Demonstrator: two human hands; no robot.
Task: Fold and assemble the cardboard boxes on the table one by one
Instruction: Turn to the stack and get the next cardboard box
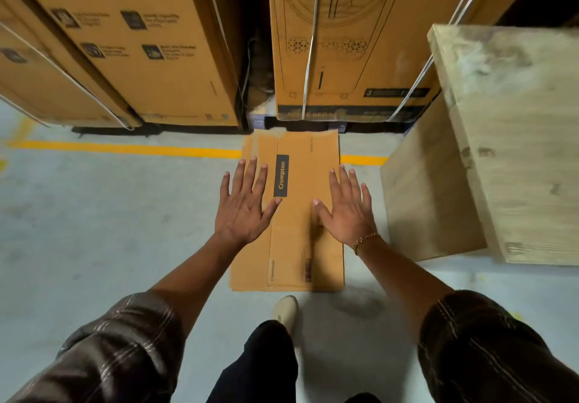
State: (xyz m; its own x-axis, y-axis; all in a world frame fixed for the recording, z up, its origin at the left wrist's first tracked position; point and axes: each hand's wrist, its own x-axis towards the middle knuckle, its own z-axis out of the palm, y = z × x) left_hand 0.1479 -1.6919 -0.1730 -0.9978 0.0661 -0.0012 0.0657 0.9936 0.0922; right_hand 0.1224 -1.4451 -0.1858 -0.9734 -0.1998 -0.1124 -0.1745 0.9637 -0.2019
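Cardboard box (pixel 293 255) lies flattened on the floor (pixel 125 214), its far end just before tall strapped cartons (pixel 141 42), left of a plywood block (pixel 501 136). Left hand (pixel 242 205) and right hand (pixel 347 208) spread above it, each grip fully open, holding nothing.

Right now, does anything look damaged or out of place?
The flattened carton lies on the floor, across the yellow line rather than clear of that marking. Its far edge looks ragged, though blur makes that unsure.
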